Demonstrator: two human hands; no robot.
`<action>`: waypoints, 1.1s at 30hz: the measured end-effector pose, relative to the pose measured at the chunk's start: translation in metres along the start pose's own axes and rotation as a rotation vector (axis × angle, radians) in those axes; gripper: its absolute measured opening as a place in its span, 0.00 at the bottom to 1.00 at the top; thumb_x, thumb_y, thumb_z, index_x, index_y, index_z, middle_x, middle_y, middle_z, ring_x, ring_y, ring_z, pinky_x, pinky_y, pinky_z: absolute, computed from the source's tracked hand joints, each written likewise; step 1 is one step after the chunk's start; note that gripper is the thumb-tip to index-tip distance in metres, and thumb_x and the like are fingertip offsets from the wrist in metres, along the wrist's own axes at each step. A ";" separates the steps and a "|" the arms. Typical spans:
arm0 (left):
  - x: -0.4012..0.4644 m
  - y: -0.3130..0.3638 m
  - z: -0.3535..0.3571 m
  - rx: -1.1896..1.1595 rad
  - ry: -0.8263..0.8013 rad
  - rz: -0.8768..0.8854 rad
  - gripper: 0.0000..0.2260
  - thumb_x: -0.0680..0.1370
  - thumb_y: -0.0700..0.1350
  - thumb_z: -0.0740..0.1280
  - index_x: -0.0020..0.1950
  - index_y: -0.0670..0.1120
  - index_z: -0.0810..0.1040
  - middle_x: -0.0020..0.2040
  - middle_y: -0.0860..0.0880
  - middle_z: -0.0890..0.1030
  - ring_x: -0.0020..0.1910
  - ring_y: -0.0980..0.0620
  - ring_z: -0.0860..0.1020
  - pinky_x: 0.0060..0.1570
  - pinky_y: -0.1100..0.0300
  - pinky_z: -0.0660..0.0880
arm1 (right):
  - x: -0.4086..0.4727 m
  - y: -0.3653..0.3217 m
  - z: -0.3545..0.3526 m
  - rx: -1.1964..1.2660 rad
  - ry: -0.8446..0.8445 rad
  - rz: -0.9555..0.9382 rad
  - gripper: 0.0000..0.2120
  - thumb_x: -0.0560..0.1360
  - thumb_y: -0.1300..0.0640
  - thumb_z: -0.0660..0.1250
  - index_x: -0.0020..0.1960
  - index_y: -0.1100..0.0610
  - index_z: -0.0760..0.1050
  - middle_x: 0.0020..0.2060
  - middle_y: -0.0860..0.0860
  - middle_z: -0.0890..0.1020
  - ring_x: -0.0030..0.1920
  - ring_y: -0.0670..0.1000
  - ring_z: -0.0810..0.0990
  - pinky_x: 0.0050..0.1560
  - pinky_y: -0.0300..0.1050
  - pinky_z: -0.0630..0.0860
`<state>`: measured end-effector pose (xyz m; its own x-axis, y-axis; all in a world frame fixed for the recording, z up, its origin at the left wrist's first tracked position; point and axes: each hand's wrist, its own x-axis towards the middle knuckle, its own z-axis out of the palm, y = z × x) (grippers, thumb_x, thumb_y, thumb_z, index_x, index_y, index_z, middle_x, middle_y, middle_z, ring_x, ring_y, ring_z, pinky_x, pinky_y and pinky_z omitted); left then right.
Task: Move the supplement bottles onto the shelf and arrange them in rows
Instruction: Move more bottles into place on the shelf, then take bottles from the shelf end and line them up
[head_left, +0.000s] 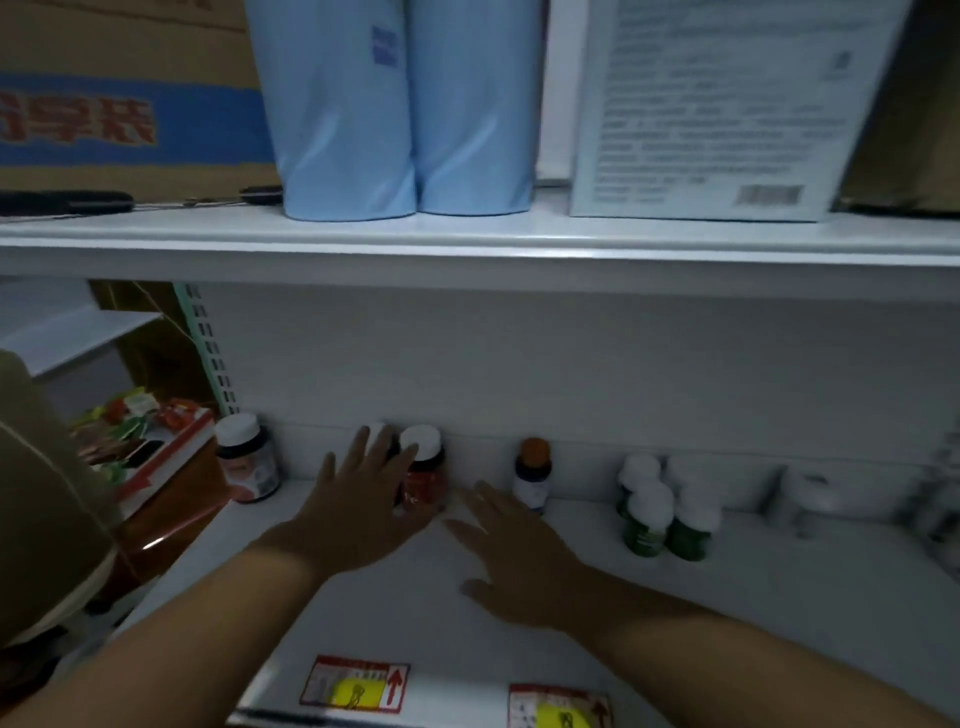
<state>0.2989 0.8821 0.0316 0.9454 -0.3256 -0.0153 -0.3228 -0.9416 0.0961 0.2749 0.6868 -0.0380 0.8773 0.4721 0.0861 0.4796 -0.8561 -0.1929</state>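
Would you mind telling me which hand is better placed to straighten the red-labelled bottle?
Probably the left hand: its fingers already rest against the red-labelled bottle, while the right hand lies open on the shelf beside it.

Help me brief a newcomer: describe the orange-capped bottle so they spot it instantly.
On the lower white shelf, look along the back wall, just beyond the right hand. The small white bottle stands alone there, the only one with an orange cap; its neighbours have white caps.

Shop, white shelving (467, 244) (price tags (356, 683)), stocked bottles (644, 519), cartons (124, 88)
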 end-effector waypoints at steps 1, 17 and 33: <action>0.005 0.012 -0.006 0.034 -0.006 0.019 0.38 0.72 0.70 0.50 0.77 0.53 0.44 0.78 0.48 0.40 0.77 0.46 0.38 0.74 0.43 0.43 | -0.015 0.006 -0.008 -0.033 -0.017 -0.033 0.35 0.76 0.37 0.52 0.76 0.52 0.48 0.77 0.56 0.42 0.75 0.54 0.35 0.68 0.52 0.25; 0.013 0.385 -0.005 0.036 -0.100 0.444 0.32 0.76 0.64 0.53 0.76 0.55 0.48 0.79 0.52 0.44 0.77 0.50 0.44 0.75 0.48 0.47 | -0.359 0.163 -0.132 -0.170 -0.111 0.366 0.34 0.76 0.40 0.58 0.76 0.48 0.48 0.77 0.56 0.48 0.77 0.56 0.45 0.75 0.61 0.42; 0.027 0.789 0.068 -0.103 -0.232 0.967 0.32 0.76 0.56 0.63 0.76 0.50 0.54 0.78 0.47 0.51 0.77 0.51 0.53 0.75 0.56 0.54 | -0.648 0.326 -0.158 0.041 0.229 1.093 0.32 0.76 0.43 0.60 0.76 0.47 0.51 0.77 0.55 0.50 0.77 0.53 0.48 0.75 0.46 0.51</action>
<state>0.0670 0.1246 0.0388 0.2425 -0.9670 -0.0777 -0.9326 -0.2545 0.2559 -0.1349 0.0686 -0.0019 0.8116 -0.5835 0.0278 -0.5488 -0.7778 -0.3064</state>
